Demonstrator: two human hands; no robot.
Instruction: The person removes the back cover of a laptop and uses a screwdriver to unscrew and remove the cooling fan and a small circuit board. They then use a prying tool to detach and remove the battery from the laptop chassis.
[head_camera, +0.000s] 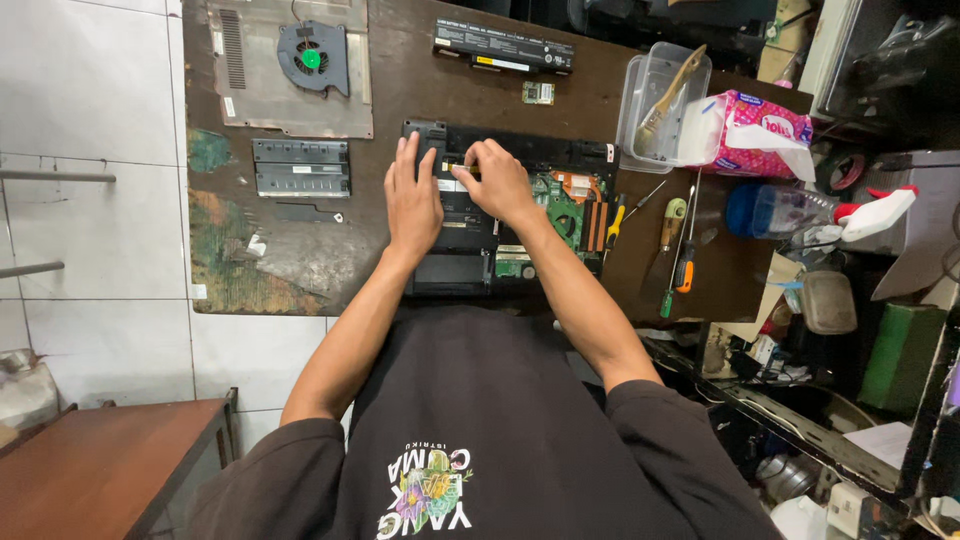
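An opened laptop base (560, 165) lies on the dark worn table (390, 95), its green circuit board (560, 205) and copper heat pipe bared on the right side. My left hand (412, 195) rests flat on the black left part of the base, fingers spread. My right hand (497, 180) sits just beside it, fingertips pressed on a small part near the middle of the base. I cannot tell whether those fingers pinch anything.
A grey bottom cover with a fan (312, 55) lies at back left, black panels (300, 167) below it. A battery pack (503, 48), a small chip board (538, 93), screwdrivers (683, 250), a clear tub with a brush (662, 100), tissues (760, 125) and a spray bottle (810, 212) stand right.
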